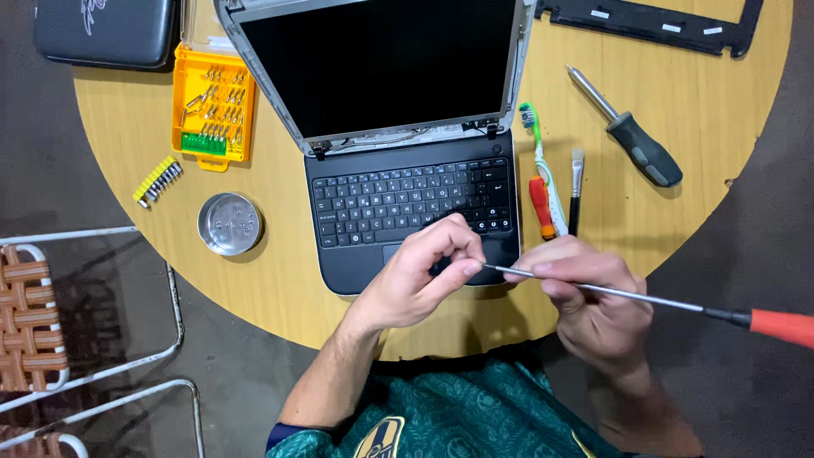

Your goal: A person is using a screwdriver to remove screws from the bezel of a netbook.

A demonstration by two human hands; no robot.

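Note:
My right hand (589, 301) grips the metal shaft of a long screwdriver (644, 297) whose red handle sticks out to the right. My left hand (424, 271) pinches at the screwdriver's tip with thumb and forefinger; whatever is between the fingertips is too small to see. Both hands hover over the front right corner of a small black laptop (407, 199). The laptop stands open on the round wooden table (678, 110), its dark screen stripped of its bezel.
A yellow bit case (212, 106), a yellow bit strip (158, 181) and a round metal dish (230, 224) lie left of the laptop. Right of it lie a toothbrush (543, 165), a small red screwdriver (541, 205), a brush (576, 188), a grey-handled screwdriver (632, 131) and the black bezel (653, 21). Metal chairs (51, 314) stand at left.

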